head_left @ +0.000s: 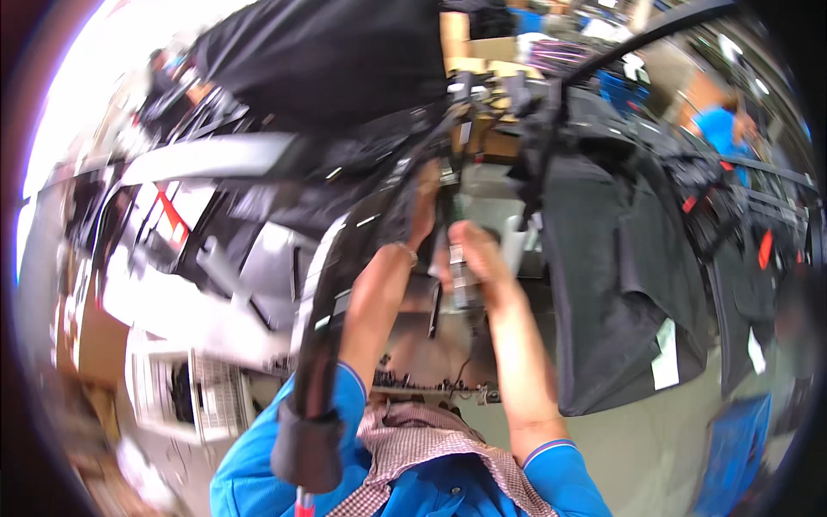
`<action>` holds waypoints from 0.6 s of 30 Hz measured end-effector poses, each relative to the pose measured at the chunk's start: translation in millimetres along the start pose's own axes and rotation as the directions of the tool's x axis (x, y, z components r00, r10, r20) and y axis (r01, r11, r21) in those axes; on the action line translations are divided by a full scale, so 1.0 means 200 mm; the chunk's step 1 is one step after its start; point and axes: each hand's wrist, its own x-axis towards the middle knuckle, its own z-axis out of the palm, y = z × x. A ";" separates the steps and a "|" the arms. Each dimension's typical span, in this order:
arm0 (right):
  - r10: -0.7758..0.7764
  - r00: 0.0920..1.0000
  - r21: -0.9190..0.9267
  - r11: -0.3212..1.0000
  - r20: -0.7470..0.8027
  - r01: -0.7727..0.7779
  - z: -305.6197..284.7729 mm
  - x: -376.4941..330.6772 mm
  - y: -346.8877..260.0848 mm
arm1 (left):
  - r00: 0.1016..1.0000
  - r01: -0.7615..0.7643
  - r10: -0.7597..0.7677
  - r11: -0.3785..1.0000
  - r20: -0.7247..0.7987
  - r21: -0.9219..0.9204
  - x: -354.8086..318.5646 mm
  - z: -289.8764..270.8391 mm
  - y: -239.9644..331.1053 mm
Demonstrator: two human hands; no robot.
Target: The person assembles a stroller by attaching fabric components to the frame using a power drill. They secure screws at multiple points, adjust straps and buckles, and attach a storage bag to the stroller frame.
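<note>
Motion smears both hands at the middle of the head view. My right hand (479,257) is closed round an upright grey and black cylindrical object (462,280), its kind too blurred to name. Just left and farther off, my left hand (423,207) reaches up beside a black tubular frame (332,284). Its fingers are mostly hidden behind dark parts and blurred. The frame's curved tube passes over my left forearm and ends in a thick black sleeve (307,448) near my left upper arm. Black fabric (327,60) spreads over the frame's far side.
Black fabric covers (616,276) with white labels hang at the right. A white plastic basket (194,392) stands lower left, and a blue panel (732,452) lower right. Small dark parts line a ledge (431,389) before me. A person in blue (719,129) is far right.
</note>
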 end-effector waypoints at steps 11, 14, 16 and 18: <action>0.140 0.969 -0.979 0.007 0.204 0.205 -0.22 -0.10 1.00 | 0.922 -0.188 -0.222 0.464 0.319 0.866 -0.50 -1.57 0.50; 0.143 0.982 -0.980 -0.139 0.121 0.141 -0.12 -0.02 1.15 | 0.754 -0.657 -0.176 -0.233 0.633 0.717 -0.20 -1.97 0.52; 0.176 0.981 -0.953 -0.271 0.086 0.133 -0.06 0.01 1.17 | 0.521 -0.840 -0.499 -0.153 0.693 0.521 -0.14 -2.12 0.45; 0.114 0.982 -0.922 -0.342 0.149 0.180 0.09 0.03 1.12 | 0.530 -0.848 -0.402 -0.242 0.747 0.472 -0.12 -2.24 0.37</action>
